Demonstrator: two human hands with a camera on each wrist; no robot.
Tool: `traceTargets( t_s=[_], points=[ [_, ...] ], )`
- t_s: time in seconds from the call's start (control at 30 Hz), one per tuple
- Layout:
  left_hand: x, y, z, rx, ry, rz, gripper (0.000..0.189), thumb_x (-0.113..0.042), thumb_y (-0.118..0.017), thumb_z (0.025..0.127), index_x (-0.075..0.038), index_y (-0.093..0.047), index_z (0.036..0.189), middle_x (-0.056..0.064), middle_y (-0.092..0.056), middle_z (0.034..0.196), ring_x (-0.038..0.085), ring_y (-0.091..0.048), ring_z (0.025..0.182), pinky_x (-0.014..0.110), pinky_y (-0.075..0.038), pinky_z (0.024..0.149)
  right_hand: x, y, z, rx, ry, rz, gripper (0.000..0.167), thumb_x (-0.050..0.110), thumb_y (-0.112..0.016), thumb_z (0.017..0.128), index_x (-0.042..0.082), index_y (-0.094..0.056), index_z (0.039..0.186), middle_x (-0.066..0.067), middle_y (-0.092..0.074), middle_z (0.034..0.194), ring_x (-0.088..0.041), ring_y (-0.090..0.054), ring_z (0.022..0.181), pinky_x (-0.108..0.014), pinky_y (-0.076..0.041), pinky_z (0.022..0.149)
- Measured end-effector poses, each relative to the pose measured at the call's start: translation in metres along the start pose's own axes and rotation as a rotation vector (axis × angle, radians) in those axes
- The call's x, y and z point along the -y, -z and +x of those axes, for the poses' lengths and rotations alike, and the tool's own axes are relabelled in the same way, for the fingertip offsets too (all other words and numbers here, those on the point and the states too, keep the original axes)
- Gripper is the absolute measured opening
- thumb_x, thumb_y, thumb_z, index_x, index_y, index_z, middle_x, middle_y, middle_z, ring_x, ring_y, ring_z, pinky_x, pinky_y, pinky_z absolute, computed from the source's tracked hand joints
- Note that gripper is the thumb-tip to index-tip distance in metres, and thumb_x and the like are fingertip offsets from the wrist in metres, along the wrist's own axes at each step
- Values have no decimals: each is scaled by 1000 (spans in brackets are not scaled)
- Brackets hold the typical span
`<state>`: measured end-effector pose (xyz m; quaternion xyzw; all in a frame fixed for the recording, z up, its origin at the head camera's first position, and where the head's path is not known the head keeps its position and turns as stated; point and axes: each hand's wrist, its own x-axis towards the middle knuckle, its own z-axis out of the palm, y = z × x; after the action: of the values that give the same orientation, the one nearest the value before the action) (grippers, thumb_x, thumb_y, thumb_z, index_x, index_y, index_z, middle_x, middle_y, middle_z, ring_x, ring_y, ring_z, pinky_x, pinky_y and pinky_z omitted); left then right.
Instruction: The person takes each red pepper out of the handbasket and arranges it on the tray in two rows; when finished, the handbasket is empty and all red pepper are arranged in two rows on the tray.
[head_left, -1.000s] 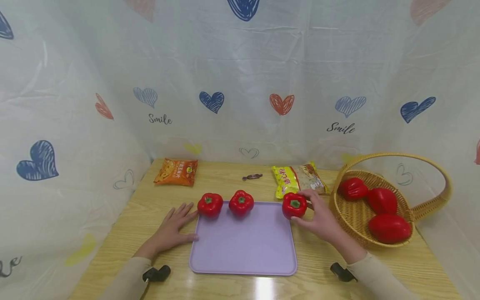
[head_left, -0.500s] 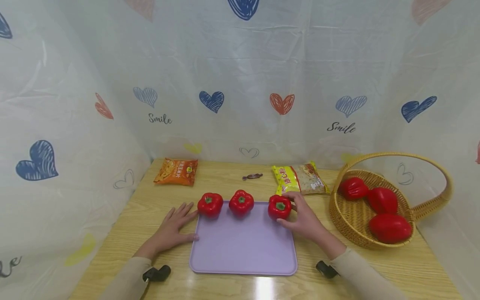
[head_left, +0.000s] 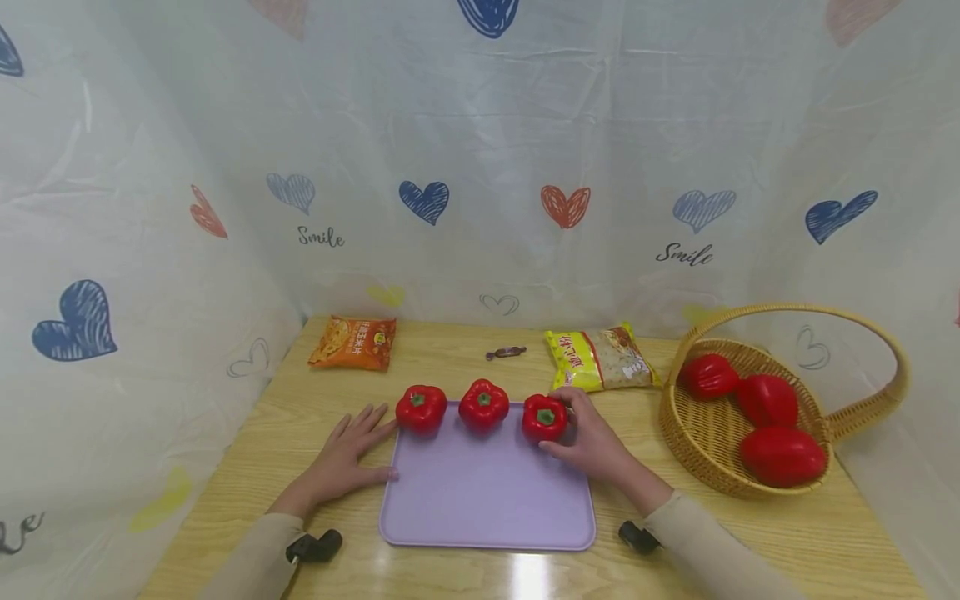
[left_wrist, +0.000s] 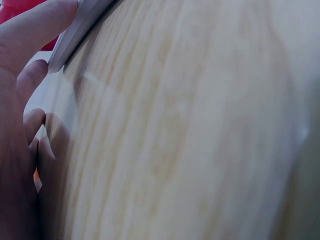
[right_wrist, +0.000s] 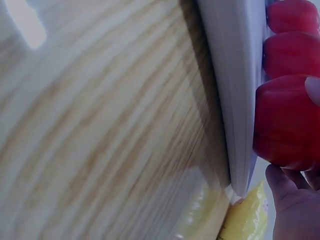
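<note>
In the head view my right hand (head_left: 590, 439) grips a red bell pepper (head_left: 544, 418), thumb at the near side and fingers at the far side, at the back right of the lilac tray (head_left: 491, 500). Two more red peppers stand along the tray's back edge: the left pepper (head_left: 422, 409) at the corner and the middle pepper (head_left: 483, 406) beside it. My left hand (head_left: 347, 457) lies with fingers spread at the tray's left edge, thumb on the rim. In the right wrist view the held pepper (right_wrist: 285, 122) sits within the tray wall (right_wrist: 230, 95).
A wicker basket (head_left: 701, 462) with three red vegetables stands at the right, its tall handle arching up. Behind the tray lie an orange snack packet (head_left: 352, 343), a small wrapped candy (head_left: 506, 353) and a yellow packet (head_left: 602, 358). A patterned curtain (head_left: 480, 267) borders the table.
My right hand has moved left with the pepper, from the tray's back right corner toward the middle pepper. The left hand has stayed in place.
</note>
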<state>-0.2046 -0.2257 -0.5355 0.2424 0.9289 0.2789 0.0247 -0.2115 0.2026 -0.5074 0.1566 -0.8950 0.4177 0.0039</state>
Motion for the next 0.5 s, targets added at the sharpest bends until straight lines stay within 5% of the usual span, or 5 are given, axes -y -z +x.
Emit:
traceTargets(
  t_s=[0.5],
  points=[
    [-1, 0, 1, 0, 0, -4, 83, -54, -76, 84, -10, -52, 150, 19, -32, 163, 45, -17, 152, 66, -2, 120, -5, 3, 3, 14, -107, 1, 81, 19, -89, 81, 20, -40, 146, -6, -51, 141, -31, -50, 135, -53, -46, 108]
  ],
)
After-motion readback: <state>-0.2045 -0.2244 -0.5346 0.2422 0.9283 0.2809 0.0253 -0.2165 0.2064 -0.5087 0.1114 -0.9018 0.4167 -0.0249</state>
